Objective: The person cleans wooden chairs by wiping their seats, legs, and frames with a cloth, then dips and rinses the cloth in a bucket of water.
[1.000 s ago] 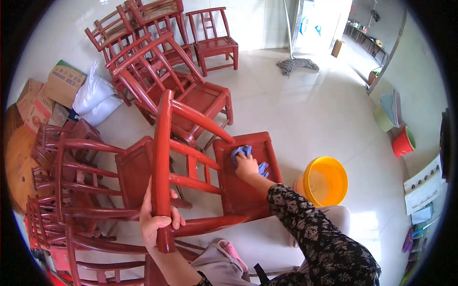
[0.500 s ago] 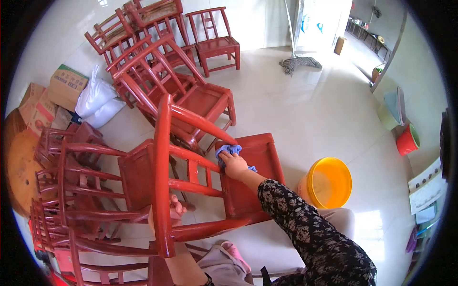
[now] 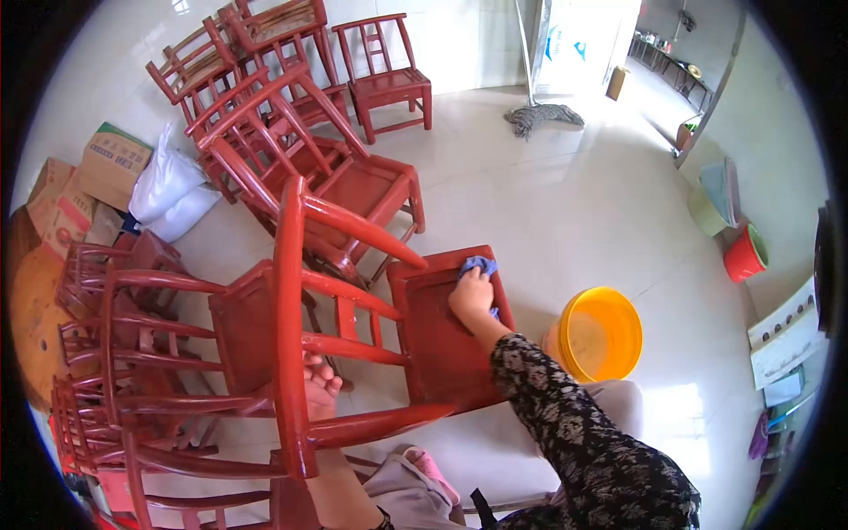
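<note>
A red wooden chair [image 3: 442,344] stands right in front of me, its backrest toward me at the left. My right hand [image 3: 473,299] presses a crumpled blue cloth [image 3: 478,265] on the far right part of its seat, fingers closed over it. Behind the thick top rail [image 3: 290,327], my left hand [image 3: 320,387] shows with curled fingers, partly hidden by the rail; whether it grips the chair cannot be made out. To the right of the seat, a yellow bucket [image 3: 602,334] stands on the floor.
Several more red chairs [image 3: 371,190] are stacked and crowded at the left and back. Cardboard boxes [image 3: 115,163] and white bags [image 3: 168,190] lie by the left wall. A mop [image 3: 543,117] rests on the floor ahead. A red bucket [image 3: 746,253] sits at the right wall.
My right hand has wiped the cloth across the seat, first toward the backrest, then back to the far right side. My left hand has gone from wrapping the top rail to behind it.
</note>
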